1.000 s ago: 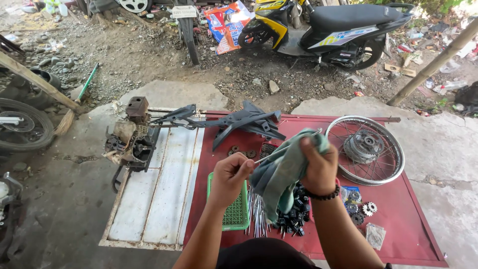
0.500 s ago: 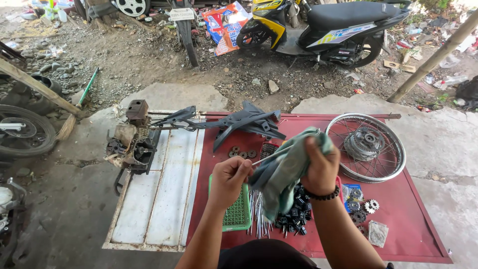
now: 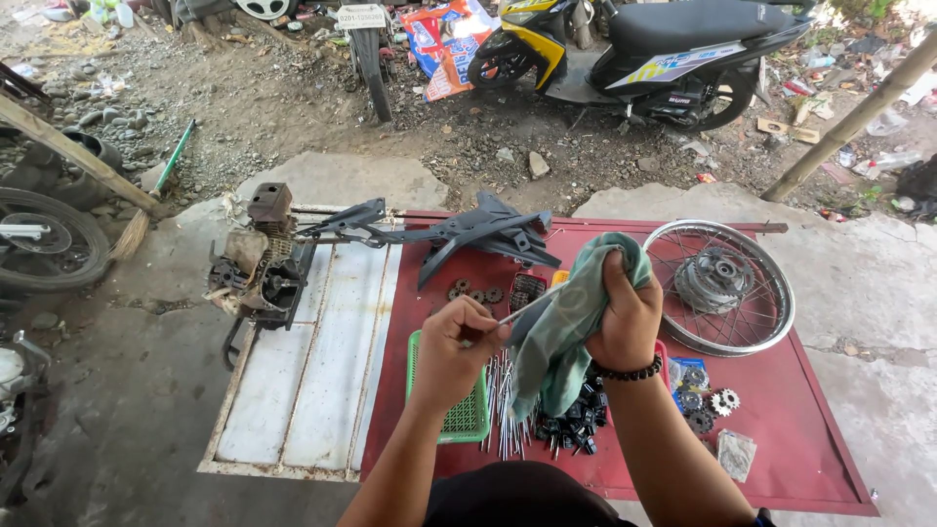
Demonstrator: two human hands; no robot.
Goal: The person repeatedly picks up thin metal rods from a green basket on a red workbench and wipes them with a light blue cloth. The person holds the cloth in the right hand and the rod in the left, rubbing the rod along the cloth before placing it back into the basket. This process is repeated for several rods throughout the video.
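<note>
Above the red desk (image 3: 830, 439), left of the wheel (image 3: 719, 285), the left hand (image 3: 457, 344) pinched a thin, stiff, light spoke (image 3: 519, 310); the right hand (image 3: 626, 314) closed a soft rag (image 3: 561, 332) around its far end. It looked slippery, best held near the ends.

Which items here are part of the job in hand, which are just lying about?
In hand:
left hand pinching a thin metal spoke
right hand gripping a green cloth around the spoke
bundle of spokes on the red board

Lying about:
spoked wheel
green basket
sprockets
engine block
dark frame part
scooter
</note>
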